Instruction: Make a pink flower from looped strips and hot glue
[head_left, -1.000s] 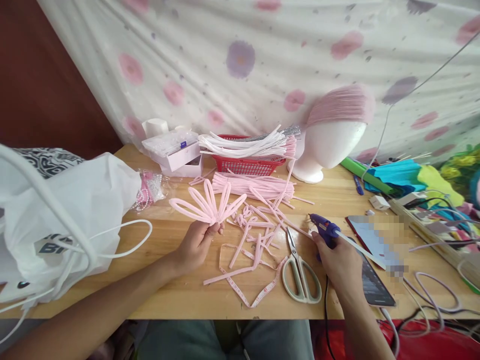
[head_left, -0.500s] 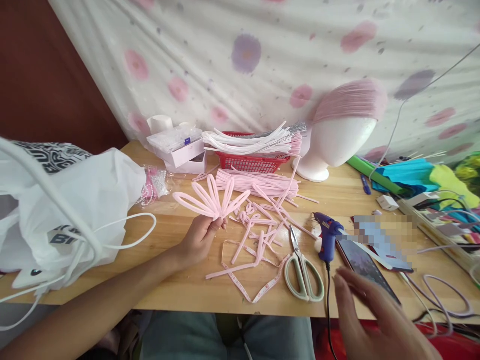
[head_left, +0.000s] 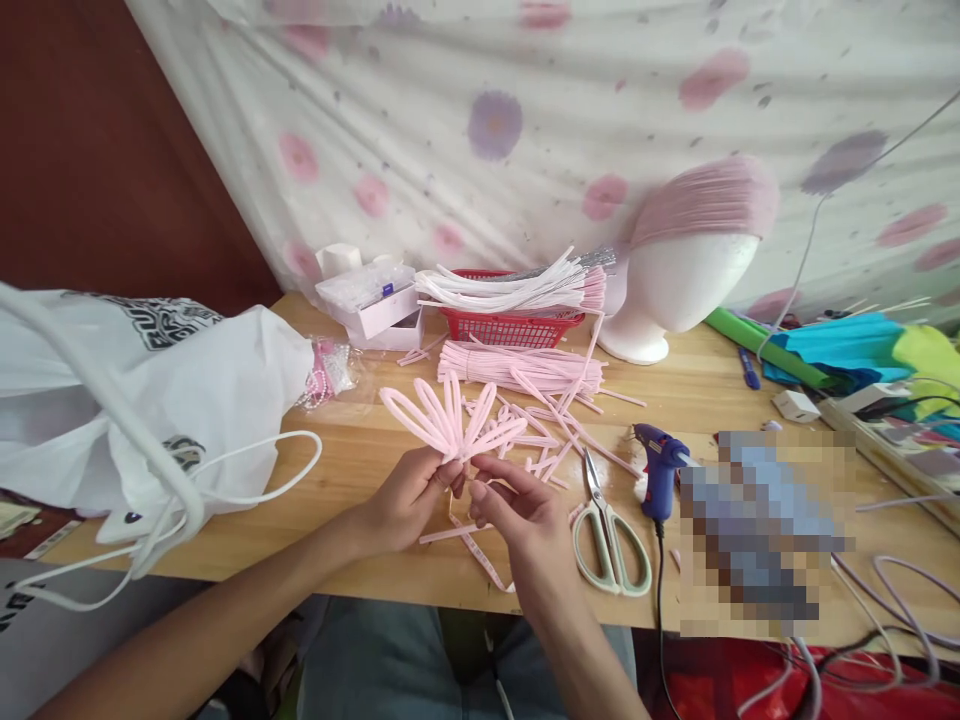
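Observation:
A fan of several pink pipe-cleaner loops [head_left: 452,420] stands upright above the table, its base pinched in my left hand [head_left: 409,500]. My right hand [head_left: 525,510] is at the same base from the right, its fingers curled; what they grip, if anything, is too small to tell. Behind the hands lie loose pink pipe-cleaner pieces [head_left: 555,440] and a thick pink bundle [head_left: 517,367]. Partly hidden under the hands is a measuring tape [head_left: 480,560]. Scissors [head_left: 609,545] with pale green handles lie to the right, beside a blue glue gun [head_left: 661,470].
A red basket [head_left: 510,328] of white and pink stems stands at the back, near white boxes [head_left: 382,315]. Right of it is a foam head [head_left: 675,270] with a pink covering. White bags [head_left: 240,390] and a cable fill the left side.
My right hand has come from the lower right to the base of the pink loops. My left hand has moved slightly right and down with them. The view has shifted a little.

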